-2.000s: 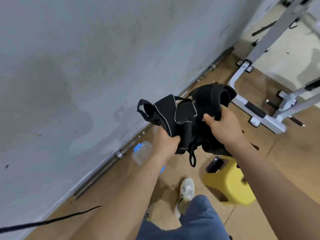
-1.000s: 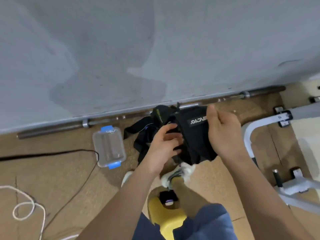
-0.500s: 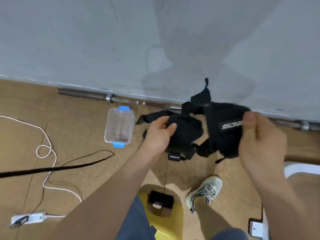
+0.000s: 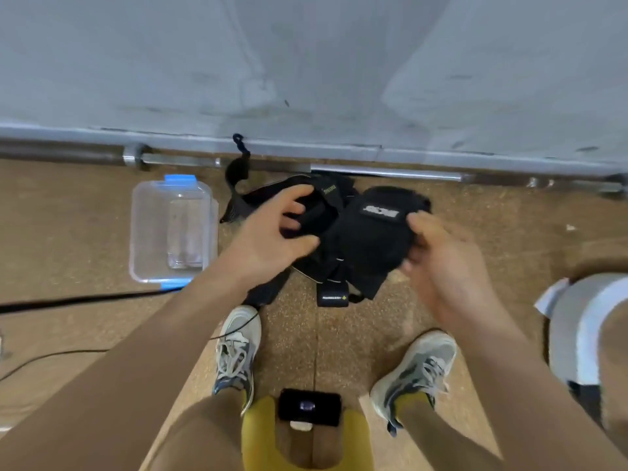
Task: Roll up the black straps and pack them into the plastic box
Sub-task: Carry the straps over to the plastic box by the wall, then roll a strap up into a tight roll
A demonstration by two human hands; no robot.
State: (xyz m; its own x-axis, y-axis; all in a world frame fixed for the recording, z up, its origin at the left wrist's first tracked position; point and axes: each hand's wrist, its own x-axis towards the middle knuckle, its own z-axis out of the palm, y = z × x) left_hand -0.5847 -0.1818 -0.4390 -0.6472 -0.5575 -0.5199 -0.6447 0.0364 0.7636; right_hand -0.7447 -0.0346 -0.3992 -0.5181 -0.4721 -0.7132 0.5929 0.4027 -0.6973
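A tangled bundle of black straps [image 4: 360, 239] with white logo patches hangs in front of me, above the cork floor. My left hand [image 4: 272, 239] grips the bundle's left part, fingers curled round a padded piece. My right hand [image 4: 438, 260] pinches the right edge of the padded piece with the logo. Loose strap ends trail down and to the left. The clear plastic box [image 4: 171, 229] with blue clips stands on the floor left of the bundle, lid off, and looks empty.
A steel barbell [image 4: 384, 171] lies along the foot of the grey wall. A black cable [image 4: 74, 302] runs across the floor at left. My two sneakers, a yellow stool [image 4: 258, 433] with a black device on it, and a white frame [image 4: 577, 328] at right.
The view has swung to face the wall squarely. Both hands have brought the strap bundle lower and closer together; the box now sits just left of my left hand.
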